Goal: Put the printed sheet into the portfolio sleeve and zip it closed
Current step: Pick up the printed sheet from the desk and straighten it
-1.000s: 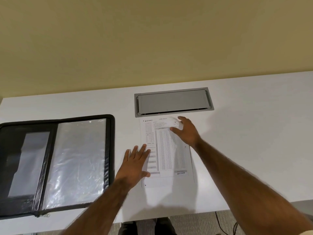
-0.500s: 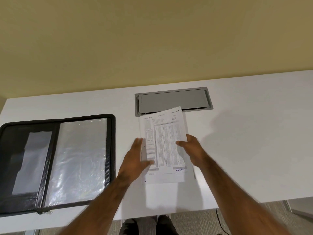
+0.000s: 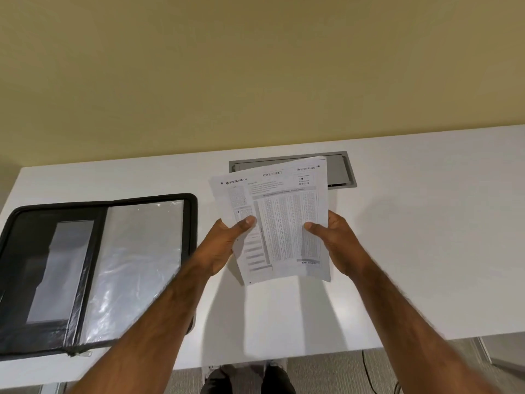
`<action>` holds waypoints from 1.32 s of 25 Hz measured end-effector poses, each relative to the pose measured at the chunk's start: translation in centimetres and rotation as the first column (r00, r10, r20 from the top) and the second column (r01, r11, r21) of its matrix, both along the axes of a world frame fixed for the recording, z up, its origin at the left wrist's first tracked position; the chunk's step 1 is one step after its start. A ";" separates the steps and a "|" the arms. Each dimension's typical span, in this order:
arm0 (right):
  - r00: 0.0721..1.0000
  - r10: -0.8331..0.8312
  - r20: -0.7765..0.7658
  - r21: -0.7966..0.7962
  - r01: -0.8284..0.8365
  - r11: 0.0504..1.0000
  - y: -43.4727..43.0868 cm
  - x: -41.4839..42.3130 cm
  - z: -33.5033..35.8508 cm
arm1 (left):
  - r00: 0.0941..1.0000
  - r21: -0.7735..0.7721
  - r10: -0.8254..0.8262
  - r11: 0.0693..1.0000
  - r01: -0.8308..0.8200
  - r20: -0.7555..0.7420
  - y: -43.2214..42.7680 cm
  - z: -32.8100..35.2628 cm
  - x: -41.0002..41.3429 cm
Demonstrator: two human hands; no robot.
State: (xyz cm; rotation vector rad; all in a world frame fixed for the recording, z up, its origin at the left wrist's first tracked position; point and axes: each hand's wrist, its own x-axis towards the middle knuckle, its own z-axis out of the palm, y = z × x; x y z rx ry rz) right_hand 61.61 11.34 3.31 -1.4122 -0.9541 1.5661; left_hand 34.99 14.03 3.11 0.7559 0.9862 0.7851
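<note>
The printed sheet (image 3: pixel 284 220), a white page with dense grids of small marks, is held up above the white desk (image 3: pixel 426 237), tilted a little clockwise. My left hand (image 3: pixel 224 245) grips its left edge with the thumb on top. Its right edge is pinched by my right hand (image 3: pixel 338 240). The black zip portfolio (image 3: pixel 93 268) lies open flat on the desk to the left. Its right half shows a clear plastic sleeve (image 3: pixel 136 268). Its left half has a dark pocket with a pale panel. My left forearm crosses the portfolio's lower right corner.
A grey cable hatch (image 3: pixel 341 173) is set into the desk behind the sheet, partly covered by it. A yellow wall rises behind the desk. Below the near desk edge, carpet, a cable and my shoes show.
The sheet lay flat on the desk with both hands resting on it. Both hands have since gripped its sides and lifted it clear of the desk, towards me.
</note>
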 end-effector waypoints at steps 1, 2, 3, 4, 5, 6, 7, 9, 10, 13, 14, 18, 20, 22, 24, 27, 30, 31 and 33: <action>0.999 -0.002 0.040 0.007 0.002 1.000 0.0 -0.2 0.2 | 0.998 0.060 0.017 0.998 -0.013 -0.068 -0.1 0.4 0.4; 0.996 -0.005 0.088 0.014 0.004 1.000 -0.1 -0.4 0.3 | 0.988 0.124 0.053 0.992 -0.036 -0.142 -0.2 0.9 0.7; 0.990 -0.016 0.138 0.019 0.014 1.000 -0.1 -0.6 0.4 | 0.973 0.177 0.098 0.982 -0.061 -0.208 -0.4 1.4 1.0; 0.984 -0.046 0.173 0.024 0.043 0.999 -0.1 -0.9 0.5 | 0.958 0.215 0.142 0.973 -0.088 -0.248 -0.4 1.7 1.2; 0.977 -0.090 0.192 0.036 0.085 0.996 -0.2 -1.3 0.7 | 0.948 0.240 0.180 0.964 -0.117 -0.262 -0.5 1.9 1.3; 0.970 -0.136 0.201 0.056 0.127 0.990 -0.3 -1.7 0.8 | 0.940 0.260 0.215 0.955 -0.145 -0.266 -0.5 2.0 1.3; 0.962 -0.174 0.209 0.075 0.162 0.984 -0.5 -2.1 0.9 | 0.932 0.276 0.245 0.946 -0.170 -0.266 -0.5 2.0 1.3; 0.950 -0.225 0.215 0.102 0.208 0.973 -0.9 -2.8 0.9 | 0.928 0.280 0.274 0.939 -0.201 -0.254 -0.5 1.9 1.1; 0.947 -0.240 0.214 0.111 0.220 0.969 -1.1 -3.1 0.8 | 0.928 0.270 0.277 0.940 -0.209 -0.247 -0.6 1.8 1.0; 0.943 -0.256 0.212 0.104 0.238 0.966 -1.5 -3.9 0.6 | 0.934 0.239 0.283 0.943 -0.230 -0.220 -0.8 1.7 0.7; 0.941 -0.257 0.220 0.096 0.241 0.966 -1.6 -4.2 0.6 | 0.936 0.238 0.284 0.943 -0.233 -0.208 -0.9 1.7 0.6; 0.928 -0.304 0.216 0.111 0.286 0.952 -1.7 -4.7 1.0 | 0.941 0.292 0.285 0.930 -0.225 -0.184 -1.0 2.6 0.5; 0.928 -0.307 0.209 0.129 0.285 0.950 -1.7 -4.4 1.4 | 0.943 0.321 0.284 0.922 -0.218 -0.175 -1.0 2.8 0.3; 0.940 -0.266 0.214 0.146 0.238 0.960 -1.8 -4.3 1.6 | 0.943 0.317 0.290 0.921 -0.228 -0.163 -1.1 2.7 0.1; 0.950 -0.224 0.217 0.144 0.195 0.970 -1.8 -4.5 1.5 | 0.942 0.298 0.292 0.925 -0.236 -0.163 -1.3 2.4 0.1; 0.938 -0.270 0.218 0.122 0.248 0.961 -1.9 -4.6 1.5 | 0.943 0.291 0.285 0.929 -0.228 -0.173 -1.4 2.1 0.2; 0.932 -0.299 0.203 0.146 0.273 0.951 -1.7 -4.4 1.8 | 0.942 0.306 0.288 0.925 -0.228 -0.170 -1.3 1.9 0.1; 0.936 -0.290 0.200 0.144 0.264 0.954 -1.6 -4.4 1.9 | 0.944 0.303 0.283 0.927 -0.223 -0.170 -1.3 1.7 0.0; 0.940 -0.272 0.207 0.122 0.251 0.960 -1.7 -4.5 1.8 | 0.944 0.275 0.273 0.936 -0.218 -0.183 -1.7 1.1 0.1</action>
